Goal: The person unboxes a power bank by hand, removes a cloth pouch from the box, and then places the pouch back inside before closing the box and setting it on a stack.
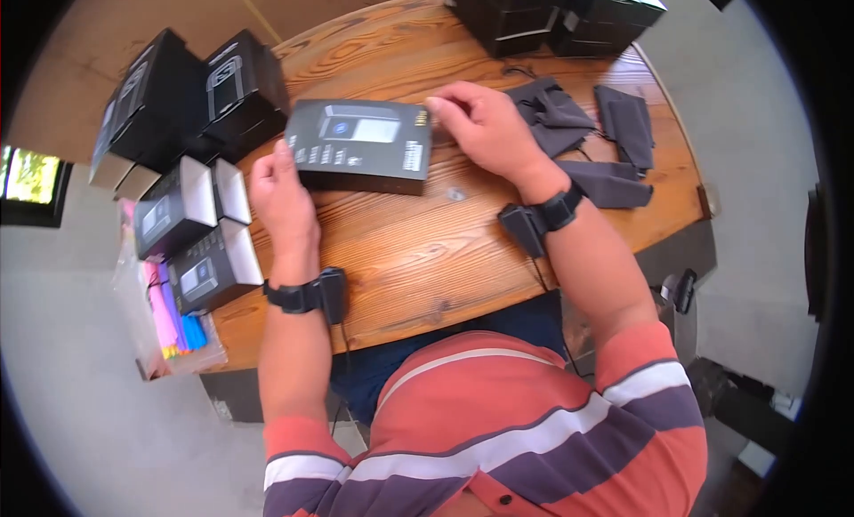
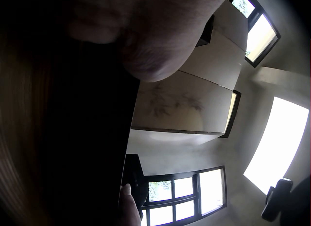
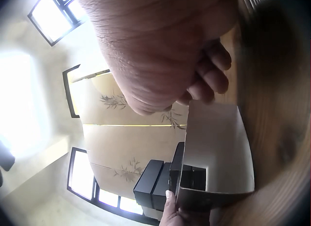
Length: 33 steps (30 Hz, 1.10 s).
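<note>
A black printed box (image 1: pixel 360 145) with a device pictured on its face is held up over the wooden table. My left hand (image 1: pixel 283 197) grips its left end, thumb on the upper face and the other fingers hidden beneath. At its far right corner, my right hand (image 1: pixel 485 126) pinches the edge with thumb and fingertips. The right wrist view shows the pale inside of the box (image 3: pixel 218 138) through its open end, close by the curled fingers (image 3: pixel 214 83) of my right hand. The dark side of the box (image 2: pixel 87 138) fills much of the left wrist view.
Smaller black boxes with open white flaps (image 1: pixel 233 250) stand at the left, before taller black boxes (image 1: pixel 245 95). A clear bag of colourful items (image 1: pixel 169 317) lies at the left edge. Dark grey pouches (image 1: pixel 614 184) lie at the right; more black boxes (image 1: pixel 609 19) stand behind.
</note>
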Tool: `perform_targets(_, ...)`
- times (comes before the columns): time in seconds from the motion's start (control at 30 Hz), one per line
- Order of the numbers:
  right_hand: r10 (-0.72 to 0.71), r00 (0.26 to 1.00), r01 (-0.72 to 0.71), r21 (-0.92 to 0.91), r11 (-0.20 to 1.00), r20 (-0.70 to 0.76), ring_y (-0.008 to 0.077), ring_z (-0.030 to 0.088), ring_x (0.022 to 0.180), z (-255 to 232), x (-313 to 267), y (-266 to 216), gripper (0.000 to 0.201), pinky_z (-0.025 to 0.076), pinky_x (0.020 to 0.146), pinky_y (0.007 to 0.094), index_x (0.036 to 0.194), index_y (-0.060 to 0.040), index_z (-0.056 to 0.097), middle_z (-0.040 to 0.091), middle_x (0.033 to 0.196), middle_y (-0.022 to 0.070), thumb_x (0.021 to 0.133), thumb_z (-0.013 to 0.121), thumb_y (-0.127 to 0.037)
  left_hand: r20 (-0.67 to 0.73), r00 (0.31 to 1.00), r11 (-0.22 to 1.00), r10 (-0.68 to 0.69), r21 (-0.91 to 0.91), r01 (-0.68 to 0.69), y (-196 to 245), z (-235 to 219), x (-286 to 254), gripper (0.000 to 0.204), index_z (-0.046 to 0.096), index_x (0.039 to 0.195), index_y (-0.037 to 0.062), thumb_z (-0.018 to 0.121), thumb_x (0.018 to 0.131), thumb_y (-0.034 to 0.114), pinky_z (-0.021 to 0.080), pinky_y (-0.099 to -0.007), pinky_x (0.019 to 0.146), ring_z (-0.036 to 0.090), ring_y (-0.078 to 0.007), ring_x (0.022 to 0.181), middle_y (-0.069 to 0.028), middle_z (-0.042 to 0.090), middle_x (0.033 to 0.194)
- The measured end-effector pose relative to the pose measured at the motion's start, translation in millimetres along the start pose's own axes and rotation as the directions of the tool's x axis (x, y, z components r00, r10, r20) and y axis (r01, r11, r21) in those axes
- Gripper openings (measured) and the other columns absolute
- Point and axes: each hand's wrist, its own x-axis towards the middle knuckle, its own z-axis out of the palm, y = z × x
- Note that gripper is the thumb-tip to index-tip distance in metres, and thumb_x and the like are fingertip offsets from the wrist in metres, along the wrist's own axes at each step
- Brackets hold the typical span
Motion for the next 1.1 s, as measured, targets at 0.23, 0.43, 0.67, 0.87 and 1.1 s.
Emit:
perform_targets(0.23,-0.192,0.953,0.114,-0.306,0.945,-0.235,0.0296,0.076,0.080,-64.9,6.2,-29.4,0.025,0.060,0.074,0.0369,0.105,-0.0026,0.083,0.080,0.090,0.0151,0.103,0.079,-0.027,0.100,0.992,0.985,-0.081,-0.145,0.096,-5.6,-5.3,5.5,0.023,0.070,0.110,0.0056,0.069,0.116,0.028,0.052,-0.0248,0.089,0.066,-0.0069,0.095,-0.0011,0.076,0.106)
perform_targets(0.43,0.076,0.901,-0.242,-0.350,0.905,-0.428,0.0145,0.069,0.091,-186.2,-7.1,-24.6,0.036,0.055,0.084,0.0321,0.120,0.0018,0.081,0.080,0.098,0.0084,0.105,0.079,-0.031,0.181,0.983,0.978,-0.028,-0.196,0.064,-3.5,-2.8,-2.0,0.014,0.072,0.117,-0.0017,0.068,0.108,0.007,0.052,-0.0285,0.102,0.068,-0.0126,0.106,-0.0069,0.077,0.114)
perform_targets(0.67,0.502,0.801,-0.599,-0.429,0.676,-0.326,0.0186,0.073,0.098,-290.6,-62.5,90.0,0.050,0.058,0.086,0.0342,0.134,0.0056,0.073,0.079,0.105,0.0112,0.096,0.087,-0.024,0.169,0.985,0.959,-0.040,-0.269,0.085,-3.4,5.5,-6.7,0.020,0.065,0.127,-0.0011,0.069,0.113,0.013,0.054,-0.0243,0.091,0.069,-0.0088,0.101,-0.0063,0.077,0.112)
perform_targets(0.87,0.490,0.801,-0.598,-0.414,0.686,-0.344,0.0114,0.061,0.073,-254.0,-74.6,75.6,0.035,0.053,0.067,0.0313,0.102,0.0017,0.068,0.065,0.085,0.0007,0.087,0.094,-0.017,0.163,0.984,0.955,-0.069,-0.274,0.112,-0.5,8.0,-6.0,0.019,0.064,0.127,-0.0007,0.069,0.113,0.012,0.054,-0.0235,0.090,0.068,-0.0072,0.098,-0.0055,0.078,0.110)
perform_targets(1.1,0.527,0.800,-0.599,-0.393,0.698,-0.286,0.0111,0.054,0.071,-261.1,-69.4,80.9,0.035,0.049,0.065,0.0329,0.087,-0.0063,0.055,0.058,0.082,-0.0013,0.088,0.089,-0.013,0.157,0.984,0.965,-0.079,-0.236,0.115,-0.1,9.7,-5.0,0.018,0.064,0.125,-0.0015,0.068,0.113,0.011,0.054,-0.0231,0.089,0.069,-0.0069,0.098,-0.0060,0.078,0.109)
